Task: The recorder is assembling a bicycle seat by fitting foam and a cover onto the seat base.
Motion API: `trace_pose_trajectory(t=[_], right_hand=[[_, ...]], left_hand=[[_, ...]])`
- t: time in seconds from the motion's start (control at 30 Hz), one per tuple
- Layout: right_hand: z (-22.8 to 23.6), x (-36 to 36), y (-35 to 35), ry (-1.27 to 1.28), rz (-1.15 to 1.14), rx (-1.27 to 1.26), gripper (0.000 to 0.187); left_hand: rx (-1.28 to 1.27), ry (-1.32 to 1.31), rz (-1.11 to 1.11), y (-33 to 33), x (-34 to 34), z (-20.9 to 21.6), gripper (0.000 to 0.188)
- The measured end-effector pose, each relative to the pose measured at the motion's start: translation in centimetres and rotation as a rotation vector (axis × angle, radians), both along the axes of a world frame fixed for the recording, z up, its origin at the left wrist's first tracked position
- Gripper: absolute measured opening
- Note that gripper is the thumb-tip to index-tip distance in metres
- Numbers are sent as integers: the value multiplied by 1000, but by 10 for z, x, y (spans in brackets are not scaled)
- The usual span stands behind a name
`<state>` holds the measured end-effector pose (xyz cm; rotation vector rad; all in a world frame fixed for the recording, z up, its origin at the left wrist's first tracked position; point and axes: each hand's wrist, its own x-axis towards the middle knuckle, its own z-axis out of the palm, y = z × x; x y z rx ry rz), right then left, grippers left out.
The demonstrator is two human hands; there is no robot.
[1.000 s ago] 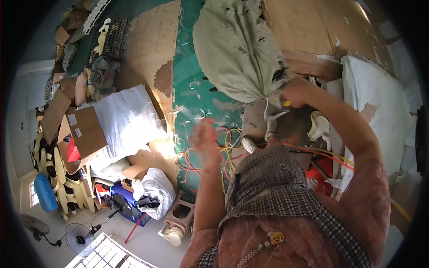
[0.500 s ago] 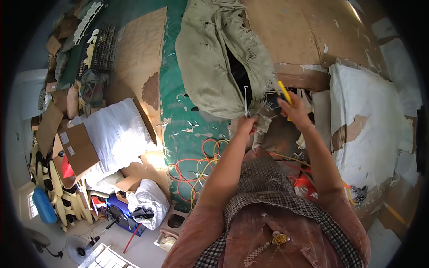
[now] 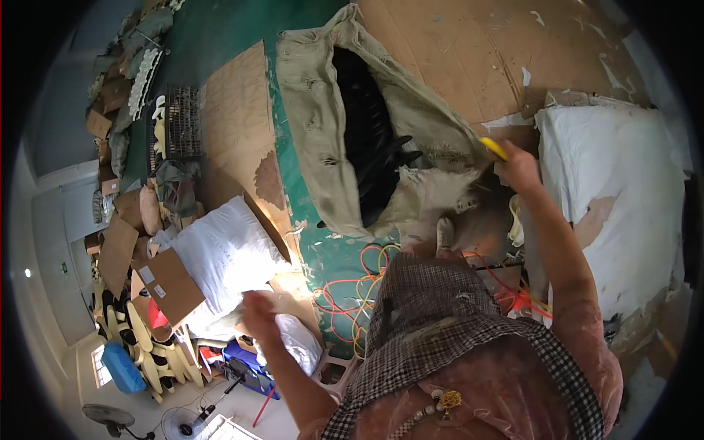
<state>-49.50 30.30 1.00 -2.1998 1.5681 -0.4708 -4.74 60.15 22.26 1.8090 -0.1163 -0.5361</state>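
A large greenish-grey woven sack (image 3: 304, 110) lies at the upper middle, its mouth spread wide. Black curved parts (image 3: 363, 110) with ribs show inside, and two dark prongs stick out over the edge. My right hand (image 3: 519, 170) is closed round a slim yellow tool (image 3: 493, 149), seemingly a utility knife, whose working end is hidden. That hand is right at the sack's right corner; whether it also grips the cloth cannot be made out. Far to the left, in front of the white sack (image 3: 224, 242), my left hand (image 3: 260, 315) is smeared by motion, its fingers unclear.
Red and yellow hoses (image 3: 352, 293) coil on the green floor. A white wrapped bale (image 3: 609, 191) stands at right, and cardboard sheets (image 3: 440, 51) lie beyond. On the left are a brown carton (image 3: 172, 286), cream curved parts, a blue box (image 3: 253, 370) and a fan (image 3: 108, 416).
The sack's mouth has widened, exposing the black parts. My left hand has left the sack and swung far left; the thin white strip by it is gone from there. My right hand moved slightly right.
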Motion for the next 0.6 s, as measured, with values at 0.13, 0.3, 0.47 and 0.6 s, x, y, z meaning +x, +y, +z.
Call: trace_pose_trajectory(t=[0.13, 0.3, 0.47, 0.6], right_hand=[[1, -35, -1, 36, -173, 31, 23], [73, 42, 11, -825, -720, 456, 34], [81, 16, 78, -1120, -775, 524, 32], [88, -75, 211, -690, -1159, -111, 56]], left_hand=[[-115, -191, -86, -56, 50, 46, 22], [-124, 142, -565, -180, -54, -55, 14], [-2, 425, -942, -219, -100, -96, 9], [34, 433, -1232, -246, -132, -109, 7]])
